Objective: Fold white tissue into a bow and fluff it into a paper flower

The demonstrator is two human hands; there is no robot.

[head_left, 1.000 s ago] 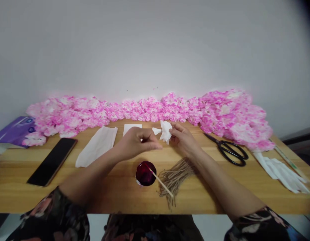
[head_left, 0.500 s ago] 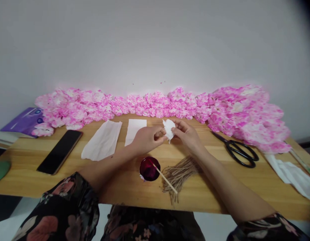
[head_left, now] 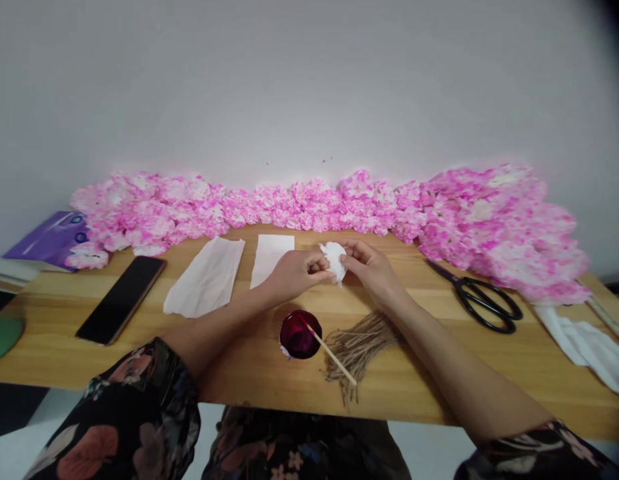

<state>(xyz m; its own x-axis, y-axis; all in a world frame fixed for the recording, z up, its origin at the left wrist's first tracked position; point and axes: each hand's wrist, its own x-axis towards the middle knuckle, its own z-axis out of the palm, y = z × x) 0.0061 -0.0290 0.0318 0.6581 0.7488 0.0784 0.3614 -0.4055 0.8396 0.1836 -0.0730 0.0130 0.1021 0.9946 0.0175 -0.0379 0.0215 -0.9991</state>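
A small crumpled white paper flower [head_left: 334, 262] is held up between my two hands, above the middle of the wooden table. My left hand [head_left: 304, 270] pinches its left edge with thumb and fingertips. On the other side, my right hand [head_left: 368, 267] grips it between thumb and fingers. Below them stands a bowl of dark red liquid [head_left: 300, 335], with a thin wooden stick [head_left: 334, 359] leaning out over its rim. Beside the bowl, partly under my right forearm, lies a bundle of thin brown stems [head_left: 362, 347].
Pink and white flowers [head_left: 314, 205] line the back of the table [head_left: 259, 387]. Two white paper sheets [head_left: 207, 277], a black phone [head_left: 122, 300] and a purple packet [head_left: 49, 240] lie left; black scissors [head_left: 484, 301] and white cloth or paper [head_left: 584, 343] lie right.
The white paper flower has turned and shifted slightly left and down between my fingers. The view has moved slightly.
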